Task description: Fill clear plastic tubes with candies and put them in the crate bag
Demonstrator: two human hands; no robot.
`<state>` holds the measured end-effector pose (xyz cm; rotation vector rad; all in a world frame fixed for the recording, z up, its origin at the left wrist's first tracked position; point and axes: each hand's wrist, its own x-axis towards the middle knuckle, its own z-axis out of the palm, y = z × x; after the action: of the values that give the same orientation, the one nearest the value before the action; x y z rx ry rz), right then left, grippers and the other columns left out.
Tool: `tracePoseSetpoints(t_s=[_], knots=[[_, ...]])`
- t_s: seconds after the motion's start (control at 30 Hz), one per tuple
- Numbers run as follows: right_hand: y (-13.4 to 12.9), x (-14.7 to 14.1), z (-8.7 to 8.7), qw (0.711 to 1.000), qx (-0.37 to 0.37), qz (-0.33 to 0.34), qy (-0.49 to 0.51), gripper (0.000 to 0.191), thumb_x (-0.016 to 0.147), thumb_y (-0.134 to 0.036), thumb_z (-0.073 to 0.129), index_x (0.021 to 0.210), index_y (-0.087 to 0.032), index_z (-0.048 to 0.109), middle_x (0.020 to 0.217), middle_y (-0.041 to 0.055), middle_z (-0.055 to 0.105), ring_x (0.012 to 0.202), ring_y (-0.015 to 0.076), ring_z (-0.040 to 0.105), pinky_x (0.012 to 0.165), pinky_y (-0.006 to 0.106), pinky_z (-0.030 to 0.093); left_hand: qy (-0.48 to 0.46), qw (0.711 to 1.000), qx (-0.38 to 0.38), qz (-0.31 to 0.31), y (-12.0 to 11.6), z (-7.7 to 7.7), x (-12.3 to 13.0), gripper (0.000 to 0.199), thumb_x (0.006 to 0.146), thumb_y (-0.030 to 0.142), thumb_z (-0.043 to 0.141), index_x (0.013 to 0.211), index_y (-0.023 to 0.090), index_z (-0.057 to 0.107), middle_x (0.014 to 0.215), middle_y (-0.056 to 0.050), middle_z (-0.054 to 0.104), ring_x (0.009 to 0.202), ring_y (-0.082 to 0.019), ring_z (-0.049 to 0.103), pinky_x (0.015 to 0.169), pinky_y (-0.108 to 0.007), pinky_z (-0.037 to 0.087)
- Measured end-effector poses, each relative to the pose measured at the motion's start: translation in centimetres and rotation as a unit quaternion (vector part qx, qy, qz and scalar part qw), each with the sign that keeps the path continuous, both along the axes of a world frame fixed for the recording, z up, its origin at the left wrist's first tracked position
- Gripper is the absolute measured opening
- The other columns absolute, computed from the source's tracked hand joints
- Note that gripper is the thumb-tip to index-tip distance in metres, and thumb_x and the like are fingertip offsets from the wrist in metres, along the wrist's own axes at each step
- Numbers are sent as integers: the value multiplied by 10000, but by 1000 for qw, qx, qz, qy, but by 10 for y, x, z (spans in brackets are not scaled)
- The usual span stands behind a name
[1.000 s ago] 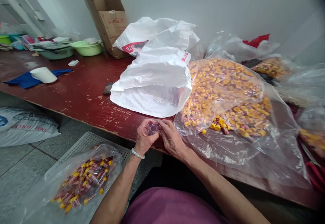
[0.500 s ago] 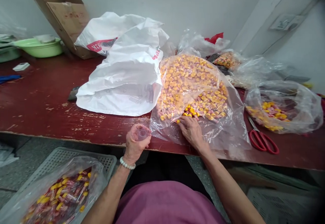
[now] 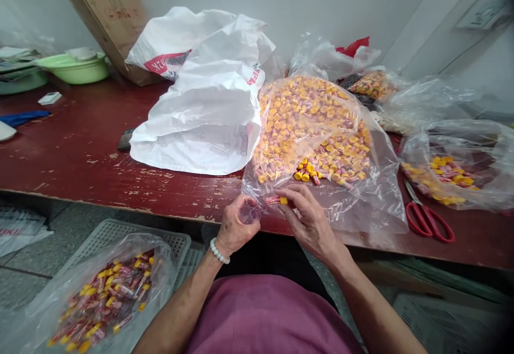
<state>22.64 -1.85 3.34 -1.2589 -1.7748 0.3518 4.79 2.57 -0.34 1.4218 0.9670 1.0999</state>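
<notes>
My left hand [image 3: 235, 228], a pale bead bracelet at its wrist, is closed around a small clear plastic cup [image 3: 249, 213] near the table's front edge. Between the fingertips of my right hand [image 3: 309, 217] is a small yellow-capped tube [image 3: 273, 200] with a red and white wrap, lying sideways just right of the cup and apart from it. Beyond my right hand, a large clear plastic bag [image 3: 385, 204] full of similar yellow-capped tubes lies on the table. Several loose tubes [image 3: 307, 171] show at its mouth.
Red-handled scissors [image 3: 429, 223] lie right of the big bag, beside another bag [image 3: 498, 182] of tubes. A white sack [image 3: 201, 123] spreads left of it on the red table [image 3: 80, 150]. Below left, a crate [image 3: 176, 231] bears a further bag of tubes [image 3: 108, 295].
My right hand has drawn back from the big bag's mouth with a tube in its fingers. My left hand, holding the cup, has moved right toward it. The view has shifted slightly.
</notes>
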Motion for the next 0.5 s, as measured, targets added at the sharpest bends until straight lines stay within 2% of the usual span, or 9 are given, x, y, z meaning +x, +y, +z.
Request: tracePoseSetpoints(t_s=[0.1,0.23,0.3,0.4,0.5], knots=[[-2,-10,2,999,-1,38,-29,339,914,-142,429,1208,-278,528,1047,73,509,980,171,543,825,326,502,30,999,29,-10,-1,-1,3,244,593,83,669,812,178,621,760,-14,624,692,-152,575,679,-247,439],[-2,-10,1,998,-14,58,-30,418,905,-132,428,1296,-277,445,1120,84,519,992,179,553,824,341,515,14,1000,19,-14,-2,-1,3,275,570,87,682,824,183,638,774,-16,626,701,-161,564,688,-256,436],[-3,-9,2,999,-8,40,-17,377,897,-125,429,1247,-257,476,1107,82,542,983,181,561,813,340,515,7,1000,12,-15,-2,-2,3,286,559,79,680,820,185,635,776,-14,626,705,-162,564,693,-258,438],[-4,-9,-3,1000,23,-10,-16,287,875,-90,417,1068,-243,563,1024,72,555,970,186,557,806,350,505,11,1000,17,-17,-2,-4,3,283,564,73,665,817,188,613,760,-4,613,686,-153,562,671,-249,441],[-6,-14,-17,997,44,-24,-51,362,837,-37,384,1053,-251,581,1027,74,546,964,194,539,810,378,493,26,999,26,-24,-2,-10,5,273,578,65,644,816,188,596,758,-1,601,684,-147,559,657,-242,442]])
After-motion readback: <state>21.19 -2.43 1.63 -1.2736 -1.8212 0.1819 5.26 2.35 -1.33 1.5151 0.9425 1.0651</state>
